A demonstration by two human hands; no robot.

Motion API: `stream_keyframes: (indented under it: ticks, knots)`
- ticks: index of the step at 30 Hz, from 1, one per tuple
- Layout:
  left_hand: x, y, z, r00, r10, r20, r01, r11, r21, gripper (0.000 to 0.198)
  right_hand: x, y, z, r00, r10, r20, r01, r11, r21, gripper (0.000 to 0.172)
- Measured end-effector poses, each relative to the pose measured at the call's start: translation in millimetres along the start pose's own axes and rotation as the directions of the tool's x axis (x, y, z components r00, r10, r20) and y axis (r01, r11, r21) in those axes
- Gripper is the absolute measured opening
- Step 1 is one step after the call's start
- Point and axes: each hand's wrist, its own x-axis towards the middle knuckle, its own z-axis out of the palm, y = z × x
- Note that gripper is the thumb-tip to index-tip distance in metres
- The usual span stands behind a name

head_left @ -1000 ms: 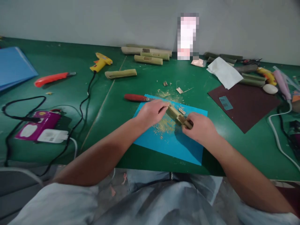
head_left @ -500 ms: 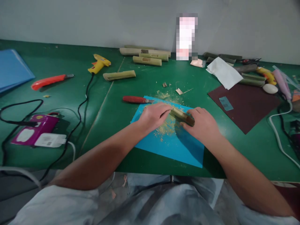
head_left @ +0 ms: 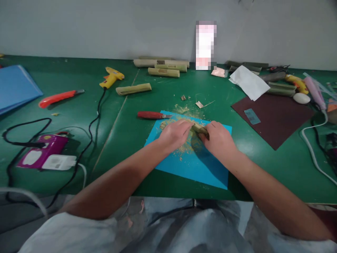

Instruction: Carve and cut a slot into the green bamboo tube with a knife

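Note:
Between my hands is a short green bamboo piece [head_left: 199, 128], held over a blue sheet [head_left: 202, 172] strewn with pale shavings. My left hand [head_left: 176, 133] is closed at its left end, fingertips pressed together. My right hand [head_left: 218, 137] wraps round the right end, thumb underneath, and hides much of it. A knife with a red handle [head_left: 150, 115] lies just beyond my left hand, its blade tip over the sheet's upper edge.
On the left lie a yellow glue gun [head_left: 112, 78], an orange utility knife [head_left: 58, 98] and a purple power strip [head_left: 43, 149] with cords. Bamboo pieces [head_left: 163, 72] rest near the wall. A brown sheet [head_left: 273, 123] and white paper [head_left: 249, 82] lie right.
My right hand has moved slightly left and covers more of the bamboo piece, whose dark right end no longer shows. The view has shifted a little.

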Motion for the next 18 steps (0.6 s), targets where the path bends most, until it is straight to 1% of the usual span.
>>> stream_keyframes:
  ticks: [2, 6, 9, 14, 18]
  knots:
    - [1.5, 1.3, 0.1, 1.0, -0.01, 0.0, 0.009, 0.999, 0.031, 0.031, -0.2, -1.8, -0.6, 1.0, 0.01, 0.008, -0.01, 1.0, -0.009, 0.008]
    - [-2.0, 5.3, -2.8, 1.0, 0.01, -0.007, -0.01, 0.999, 0.051, 0.033, 0.4, -3.4, -0.6, 1.0, 0.019, 0.006, -0.019, 1.0, -0.01, 0.009]
    - [-4.5, 7.6, -5.1, 1.0, -0.031, 0.0, 0.031, 0.998, 0.059, 0.03, 0.7, -3.1, 0.6, 1.0, 0.022, -0.006, -0.022, 1.0, -0.009, 0.01]
    - [4.8, 7.8, -3.8, 0.993, -0.117, 0.019, 0.117, 0.993, 0.01, 0.026, -0.1, -1.8, 0.1, 1.0, 0.022, 0.003, -0.022, 1.0, 0.002, 0.012]
    - [4.0, 5.2, -2.9, 0.995, -0.104, 0.008, 0.104, 0.994, -0.029, 0.025, -0.7, -1.9, 0.1, 1.0, 0.012, -0.006, -0.012, 1.0, 0.007, 0.013]
